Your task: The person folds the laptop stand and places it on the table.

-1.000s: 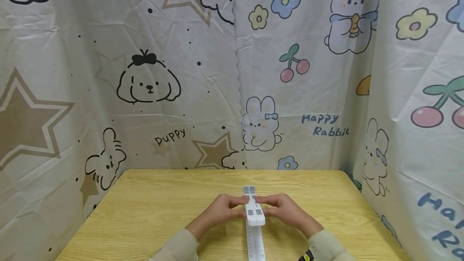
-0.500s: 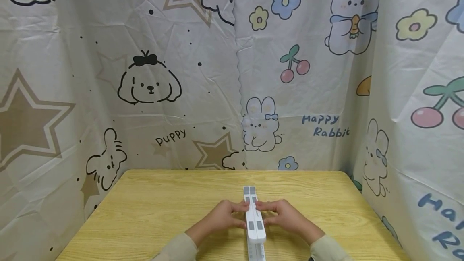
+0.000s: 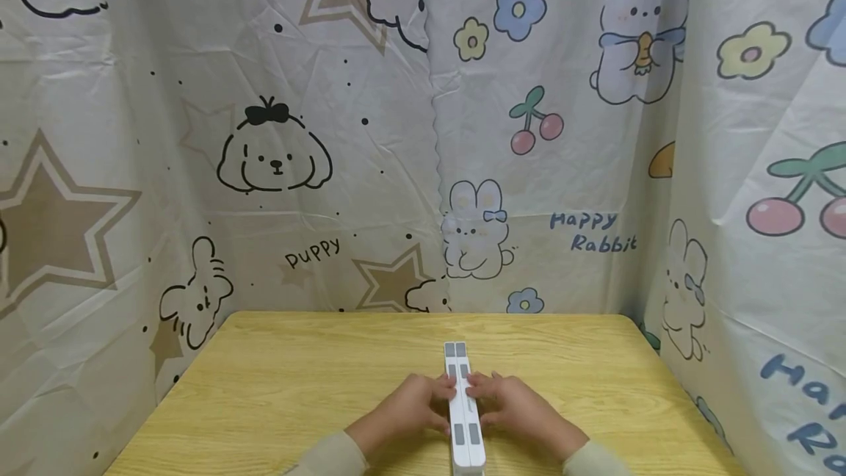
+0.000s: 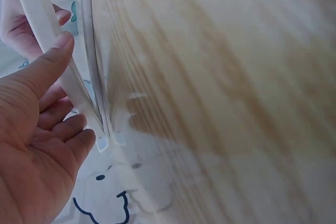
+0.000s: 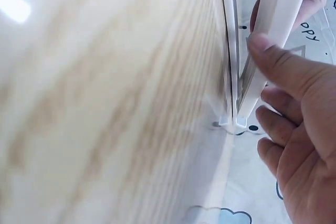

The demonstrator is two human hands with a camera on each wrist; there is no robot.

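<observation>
A white folding laptop stand (image 3: 466, 406) with grey pads lies lengthwise on the table, pointing away from me. Its upper bar (image 4: 39, 17) is hinged at the far end to the lower bar (image 5: 229, 30), and a narrow wedge of space shows between the two. From the left, my left hand (image 3: 410, 406) grips the upper bar, thumb low on its side and fingers near the top. My right hand (image 3: 518, 410) holds the same bar from the right in a matching pinch. In the head view most of the lower bar is hidden beneath the upper one.
The wood-grain table (image 3: 317, 358) extends on both sides of the stand. Behind it and at the sides hangs a pale curtain (image 3: 370, 189) printed with puppies, rabbits and stars.
The near end of the upper bar has swung down toward me, covering more of the lower bar. Both hands have moved lower and nearer with it, still holding its sides.
</observation>
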